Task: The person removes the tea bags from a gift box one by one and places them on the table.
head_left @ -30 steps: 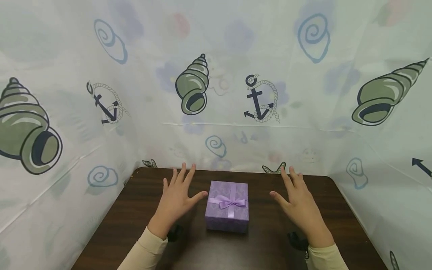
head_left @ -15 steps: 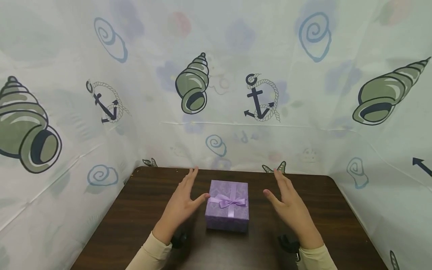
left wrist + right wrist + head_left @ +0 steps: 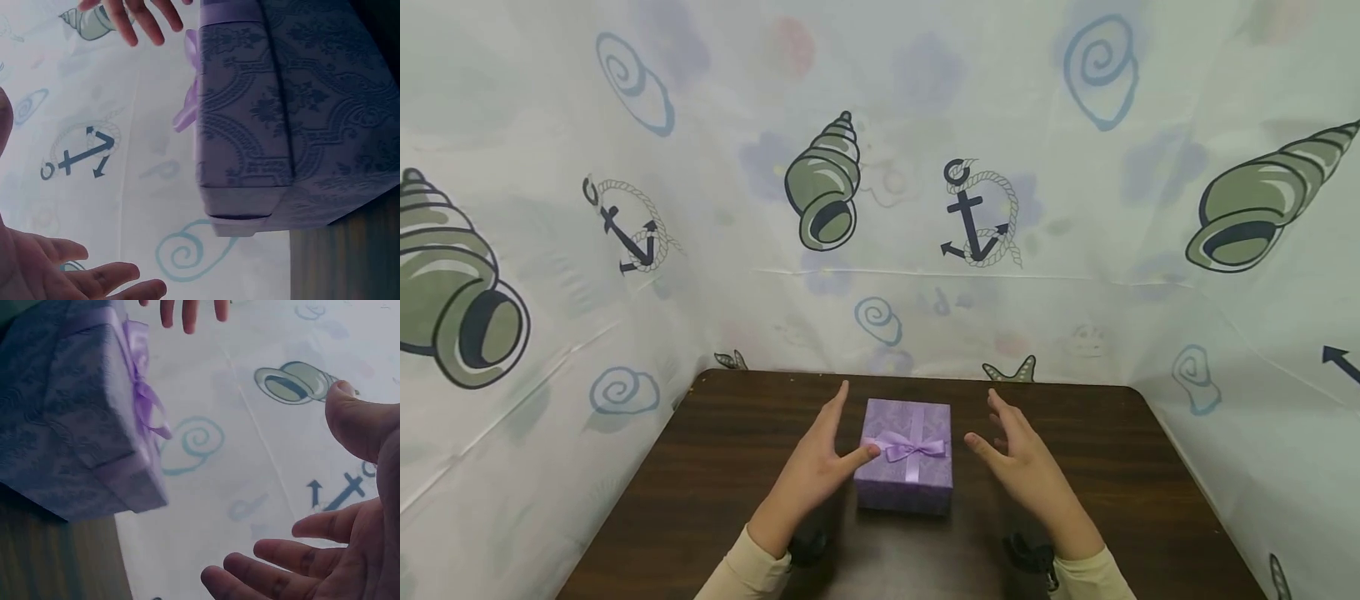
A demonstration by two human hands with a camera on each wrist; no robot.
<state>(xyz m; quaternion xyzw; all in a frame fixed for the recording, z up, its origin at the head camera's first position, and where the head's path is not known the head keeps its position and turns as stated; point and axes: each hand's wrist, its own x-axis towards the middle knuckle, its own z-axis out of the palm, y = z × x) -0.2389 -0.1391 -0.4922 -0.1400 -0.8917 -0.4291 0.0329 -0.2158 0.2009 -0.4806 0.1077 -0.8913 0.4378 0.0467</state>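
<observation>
Left hand (image 3: 812, 471): fingers extended, thumb stretched toward the box, just left of it; head view has the thumb overlapping the box's near-left edge, left wrist view shows a gap. Right hand (image 3: 1026, 471): fingers loosely extended, thumb apart, a bit off the box's right side. Square purple patterned gift box (image 3: 887, 487) sits between both hands, lid on, on the dark brown wood-grain counter (image 3: 647, 500). Shiny lilac ribbon bow (image 3: 916, 447) on the lid, right of the left thumb tip. Cream long sleeves (image 3: 747, 568) behind both hands, black item (image 3: 807, 548) under the left wrist. White fabric backdrop (image 3: 722, 108) beyond the hands, printed with shells and anchors.
</observation>
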